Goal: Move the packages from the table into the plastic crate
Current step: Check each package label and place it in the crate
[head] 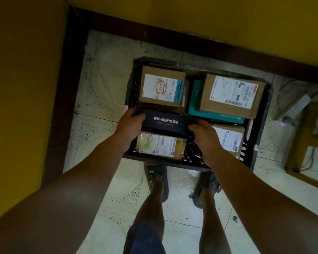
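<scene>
A black plastic crate [261, 129] stands on the tiled floor in front of my feet. Inside lie several packages: a cardboard box with a white label [162, 87] at the back left, a second cardboard box [231, 94] resting on a teal box [195, 99] at the back right, a labelled box [229, 138] at the front right and a yellowish labelled parcel [160, 145] at the front left. I hold a dark box with white lettering [165, 123] over the crate's front left. My left hand [130, 123] grips its left end, my right hand [204, 134] its right end.
Yellow walls with a dark brown skirting [66, 88] close in at the left and back. A wooden frame [301, 147] and grey cables lie on the floor at the right. My sandalled feet [158, 182] stand just in front of the crate.
</scene>
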Tool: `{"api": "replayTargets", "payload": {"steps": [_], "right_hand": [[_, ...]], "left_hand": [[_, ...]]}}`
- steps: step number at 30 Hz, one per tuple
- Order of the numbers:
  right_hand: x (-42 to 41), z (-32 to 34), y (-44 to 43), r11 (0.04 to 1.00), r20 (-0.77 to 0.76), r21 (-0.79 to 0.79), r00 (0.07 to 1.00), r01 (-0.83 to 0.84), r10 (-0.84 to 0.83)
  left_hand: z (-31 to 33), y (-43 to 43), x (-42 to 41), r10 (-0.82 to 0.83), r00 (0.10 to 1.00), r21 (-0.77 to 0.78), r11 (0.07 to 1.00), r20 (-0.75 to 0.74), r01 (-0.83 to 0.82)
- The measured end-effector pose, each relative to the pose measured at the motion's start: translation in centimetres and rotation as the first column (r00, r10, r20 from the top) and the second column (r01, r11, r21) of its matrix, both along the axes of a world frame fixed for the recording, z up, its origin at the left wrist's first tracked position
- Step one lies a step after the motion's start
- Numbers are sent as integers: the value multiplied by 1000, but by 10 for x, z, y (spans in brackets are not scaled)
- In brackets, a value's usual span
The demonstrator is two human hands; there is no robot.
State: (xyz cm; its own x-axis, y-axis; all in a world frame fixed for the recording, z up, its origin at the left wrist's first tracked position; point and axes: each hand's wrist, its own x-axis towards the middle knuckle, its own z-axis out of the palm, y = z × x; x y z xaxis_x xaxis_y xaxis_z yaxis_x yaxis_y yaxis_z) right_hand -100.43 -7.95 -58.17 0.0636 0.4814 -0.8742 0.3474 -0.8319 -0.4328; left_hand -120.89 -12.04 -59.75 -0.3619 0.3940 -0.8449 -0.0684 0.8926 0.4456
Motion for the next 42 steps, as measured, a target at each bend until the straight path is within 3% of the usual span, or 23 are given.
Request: {"api": "replayTargets", "payload": {"steps": [8,15,23,30,36,42], "right_hand": [[13,20,-3,1000,10,-17,1000,19,-19],[36,93,-20,996,0,0,996,88,-88],[86,249,-39,966,-66,177,982,189,-180],[204,365,-84,844,-116,400,933,358,-341],[352,456,-145,711,-190,510,869,485,-456],[499,522,-204,543,-217,618,788,568,-576]], "left_hand": [[22,-1,8,-64,991,63,995,-119,72],[95,0,38,-67,995,86,994,74,61],[249,-7,117,-96,979,230,972,183,52],[364,-26,237,-308,925,394,897,225,203],[458,-41,397,-456,858,565,783,236,261],[528,-86,562,-639,703,661,678,314,321]]}}
